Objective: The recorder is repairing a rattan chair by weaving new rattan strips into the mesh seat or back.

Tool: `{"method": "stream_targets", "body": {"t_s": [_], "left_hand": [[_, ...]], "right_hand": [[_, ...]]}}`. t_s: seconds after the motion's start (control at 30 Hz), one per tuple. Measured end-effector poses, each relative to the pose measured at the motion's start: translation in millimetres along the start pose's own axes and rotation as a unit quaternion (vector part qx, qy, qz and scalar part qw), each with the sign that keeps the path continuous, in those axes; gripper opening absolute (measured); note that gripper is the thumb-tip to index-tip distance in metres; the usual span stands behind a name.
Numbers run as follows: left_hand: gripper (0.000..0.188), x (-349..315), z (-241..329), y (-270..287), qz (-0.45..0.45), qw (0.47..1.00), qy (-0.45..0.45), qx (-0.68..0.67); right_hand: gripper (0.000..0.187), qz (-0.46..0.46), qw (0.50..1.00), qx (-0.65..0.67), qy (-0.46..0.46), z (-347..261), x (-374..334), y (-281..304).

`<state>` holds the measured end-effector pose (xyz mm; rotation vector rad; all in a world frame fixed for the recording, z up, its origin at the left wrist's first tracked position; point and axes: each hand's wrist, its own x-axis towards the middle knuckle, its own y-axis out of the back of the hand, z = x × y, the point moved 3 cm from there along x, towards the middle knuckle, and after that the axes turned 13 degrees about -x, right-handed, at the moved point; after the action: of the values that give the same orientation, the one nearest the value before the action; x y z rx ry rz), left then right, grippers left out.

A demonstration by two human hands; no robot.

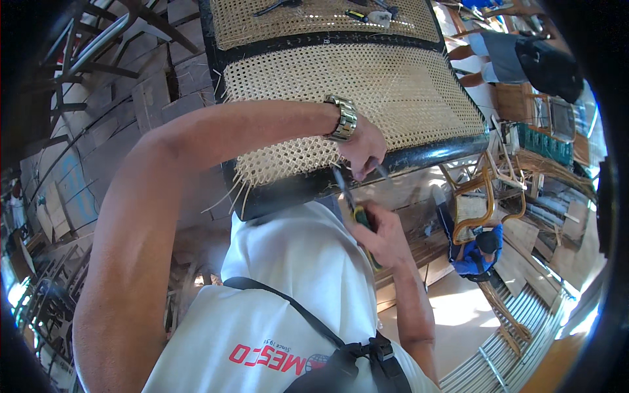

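Observation:
A cane-webbed panel in a black frame lies before me, with loose cane strands sticking out at its near left corner. My left hand, below a metal wristwatch, is closed at the near edge of the webbing. A blurred grey metal piece shows at its fingers; its kind is unclear. Lower down, my right hand is wrapped round a hand tool with a yellow-and-black handle. The tool's dark metal end points up to the frame's near rail, beside my left fingers.
On the far webbing lie a yellow-and-black-handled tool and a dark tool. To the right, a person in blue sits by a rattan chair; another person stands farther off. Chair frames crowd the far left.

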<state>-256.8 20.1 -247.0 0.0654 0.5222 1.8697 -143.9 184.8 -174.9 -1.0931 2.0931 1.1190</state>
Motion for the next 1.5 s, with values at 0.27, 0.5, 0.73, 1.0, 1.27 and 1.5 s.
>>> {"method": "stream_targets", "body": {"t_s": [0.27,0.5,0.73,1.0,1.27,1.5], "left_hand": [[0.043,-180.8,48.4,-40.4,0.028,0.967,0.206,-0.15],[0.028,-208.2,96.8,-111.9,0.482,0.778,0.259,-0.308],[0.02,-143.7,65.3,-104.2,0.605,0.766,0.201,-0.082],[0.019,-106.8,27.9,-80.4,0.507,0.844,0.162,-0.072],[0.015,-95.5,23.1,-60.6,0.403,0.906,0.12,-0.036],[0.014,-90.0,12.3,-62.5,0.388,0.917,0.077,0.054]], "right_hand": [[0.065,0.167,0.933,-0.216,0.234,-27.0,-18.4,87.4],[0.07,0.206,0.793,-0.484,0.308,-43.6,197.7,167.0],[0.054,0.299,0.734,-0.484,0.37,-63.9,288.6,165.9],[0.032,0.242,0.831,-0.22,0.451,-15.0,90.3,66.7],[0.044,0.332,0.827,-0.196,0.41,3.0,63.5,27.8],[0.032,0.433,0.832,-0.193,0.287,-13.7,82.5,8.5]]}}
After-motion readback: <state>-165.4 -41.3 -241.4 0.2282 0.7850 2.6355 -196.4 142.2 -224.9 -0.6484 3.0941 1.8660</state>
